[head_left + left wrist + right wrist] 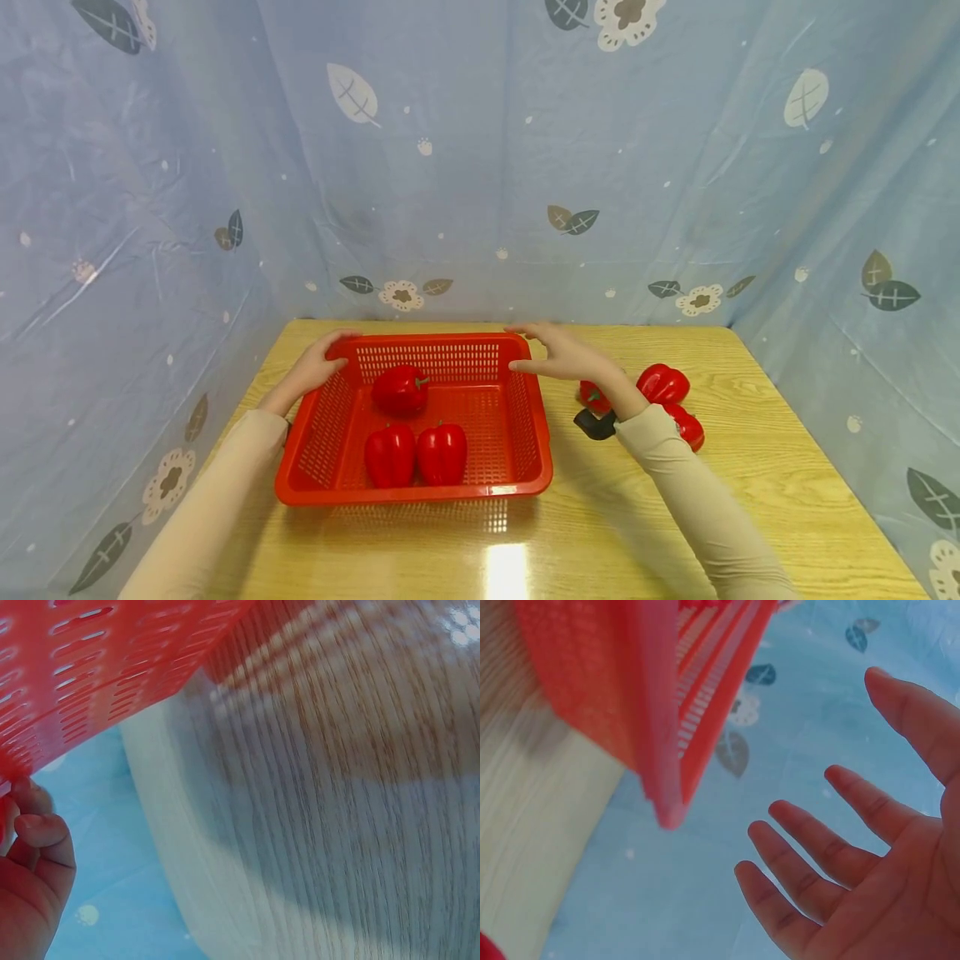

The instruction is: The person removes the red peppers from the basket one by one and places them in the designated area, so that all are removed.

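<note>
- Red basket [412, 493]: on the table [757, 492], left of centre, slatted sides, long side facing near.
- Left hand [311, 367]: at the basket's far left corner. Fingers [49, 832] curled, pinching the rim.
- Right hand [566, 353]: beside the basket's far right corner. Fingers [795, 874] spread, palm bare, apart from the rim in the right wrist view.
- Inside basket, three red peppers, all toward the left half: far pepper [397, 392] on its side, stem pointing right; near left pepper [390, 458] and near right pepper [442, 454] side by side by the near wall.
- Right of basket on the table, three more red ones, near the right forearm: small one [594, 396] below the hand, partly hidden; far one [663, 383]; near one [688, 427], partly behind the sleeve [690, 492].
- Black piece [595, 423] at the right wrist.
- Blue curtain [450, 167], leaf and flower print, behind and both sides.
- Glare on table, near side.
</note>
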{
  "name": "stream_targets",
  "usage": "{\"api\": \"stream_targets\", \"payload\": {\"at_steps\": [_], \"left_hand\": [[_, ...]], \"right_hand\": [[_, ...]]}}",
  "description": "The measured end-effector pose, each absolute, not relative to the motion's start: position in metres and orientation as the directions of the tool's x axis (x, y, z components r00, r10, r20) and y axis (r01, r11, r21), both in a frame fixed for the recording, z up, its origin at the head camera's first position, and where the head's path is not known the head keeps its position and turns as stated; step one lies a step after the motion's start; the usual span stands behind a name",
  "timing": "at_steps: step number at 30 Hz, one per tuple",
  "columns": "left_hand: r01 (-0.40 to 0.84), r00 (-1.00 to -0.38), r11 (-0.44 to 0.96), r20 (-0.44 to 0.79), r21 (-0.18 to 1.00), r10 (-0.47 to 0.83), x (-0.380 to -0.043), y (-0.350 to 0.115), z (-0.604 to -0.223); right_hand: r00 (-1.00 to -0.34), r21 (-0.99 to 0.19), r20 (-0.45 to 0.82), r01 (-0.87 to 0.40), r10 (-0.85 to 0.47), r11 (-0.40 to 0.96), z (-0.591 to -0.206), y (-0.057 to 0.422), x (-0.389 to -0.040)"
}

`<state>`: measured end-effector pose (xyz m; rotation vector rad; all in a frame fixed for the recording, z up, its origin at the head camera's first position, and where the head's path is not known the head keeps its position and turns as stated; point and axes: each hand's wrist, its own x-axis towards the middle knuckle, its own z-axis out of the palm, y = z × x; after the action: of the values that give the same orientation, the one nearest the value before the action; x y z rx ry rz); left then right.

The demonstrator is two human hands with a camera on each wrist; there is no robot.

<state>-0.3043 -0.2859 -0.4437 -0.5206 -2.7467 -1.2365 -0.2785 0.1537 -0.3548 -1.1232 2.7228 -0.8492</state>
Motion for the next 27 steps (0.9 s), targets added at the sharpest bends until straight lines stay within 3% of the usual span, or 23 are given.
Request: {"api": "stream_targets", "payload": {"at_steps": [27], "left_hand": [[0.331, -0.941, 0.62, 0.198, 0.711, 0.275, -0.303, -0.287, -0.444]], "right_hand": [[-0.556, -0.553, -0.07, -0.669, -0.828, 0.496, -0.363, 0.087, -0.266]]}}
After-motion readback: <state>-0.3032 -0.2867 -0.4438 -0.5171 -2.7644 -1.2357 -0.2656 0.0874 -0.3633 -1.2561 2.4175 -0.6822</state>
